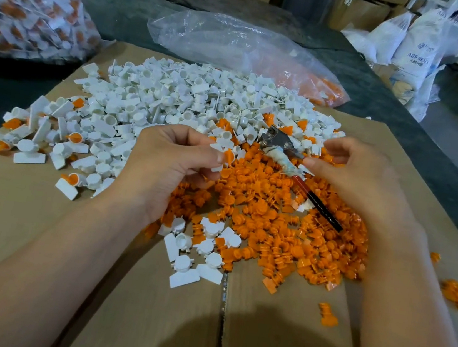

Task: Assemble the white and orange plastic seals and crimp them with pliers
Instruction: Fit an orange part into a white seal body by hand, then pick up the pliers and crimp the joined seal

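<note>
above the orange pile (273, 223) on the cardboard-covered tabletop (12, 217), the left hand (171, 160) is pinching a white-and-orange seal (222, 155), judged light, stiff and best held by its flat tab, while the right hand (353, 172), grip released, is hovering just beside the pliers (280, 148).

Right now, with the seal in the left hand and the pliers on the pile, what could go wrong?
The left hand only pinches the seal at its fingertips; it may drop among the orange parts and get lost. The pliers lie on those loose parts; lifting them with the right hand could scatter some off the cardboard.
</note>
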`<state>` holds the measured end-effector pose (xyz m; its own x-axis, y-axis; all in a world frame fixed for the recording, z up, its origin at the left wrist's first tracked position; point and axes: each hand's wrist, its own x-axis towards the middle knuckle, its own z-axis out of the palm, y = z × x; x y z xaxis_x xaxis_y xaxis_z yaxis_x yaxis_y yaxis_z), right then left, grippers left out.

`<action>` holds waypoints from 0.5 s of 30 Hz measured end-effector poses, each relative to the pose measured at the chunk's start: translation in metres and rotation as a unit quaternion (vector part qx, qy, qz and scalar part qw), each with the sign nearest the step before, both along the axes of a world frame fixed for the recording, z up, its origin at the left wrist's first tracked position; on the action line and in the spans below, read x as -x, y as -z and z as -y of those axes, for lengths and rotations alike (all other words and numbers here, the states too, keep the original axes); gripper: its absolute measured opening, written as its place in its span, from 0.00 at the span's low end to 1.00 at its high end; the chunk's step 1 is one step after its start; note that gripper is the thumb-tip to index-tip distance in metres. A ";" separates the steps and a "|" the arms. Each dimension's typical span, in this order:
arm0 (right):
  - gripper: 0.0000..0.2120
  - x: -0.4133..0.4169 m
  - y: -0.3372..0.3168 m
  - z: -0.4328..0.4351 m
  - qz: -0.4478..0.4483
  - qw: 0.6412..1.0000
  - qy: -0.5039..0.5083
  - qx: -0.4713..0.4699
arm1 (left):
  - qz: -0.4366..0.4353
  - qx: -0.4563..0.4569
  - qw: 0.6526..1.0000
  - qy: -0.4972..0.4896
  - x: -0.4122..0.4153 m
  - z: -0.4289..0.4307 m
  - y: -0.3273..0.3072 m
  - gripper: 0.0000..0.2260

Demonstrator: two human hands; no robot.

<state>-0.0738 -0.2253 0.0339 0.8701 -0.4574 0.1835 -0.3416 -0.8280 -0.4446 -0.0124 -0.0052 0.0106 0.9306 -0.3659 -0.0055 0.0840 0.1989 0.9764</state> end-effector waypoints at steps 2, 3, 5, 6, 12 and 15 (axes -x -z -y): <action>0.32 -0.002 0.002 0.002 -0.071 0.997 -0.001 0.031 | -0.001 0.001 1.000 0.001 0.000 0.000 0.000 0.16; 0.36 -0.004 0.004 0.002 -0.100 0.994 -0.005 0.046 | -0.002 0.003 1.000 0.001 0.000 -0.001 0.000 0.16; 0.42 -0.007 0.009 0.002 -0.134 0.988 -0.020 0.075 | -0.003 0.005 1.000 0.003 0.000 -0.001 0.000 0.16; 0.45 -0.009 0.012 0.002 -0.147 0.985 -0.026 0.084 | -0.004 0.005 1.000 0.004 0.000 -0.001 0.000 0.15; 0.49 -0.018 0.024 0.007 -0.217 0.972 -0.021 0.091 | -0.005 0.008 1.000 0.007 0.001 -0.002 -0.001 0.14; 0.47 -0.018 0.025 0.008 -0.193 0.978 -0.021 0.075 | 0.006 0.008 1.000 0.003 0.003 -0.003 -0.001 0.14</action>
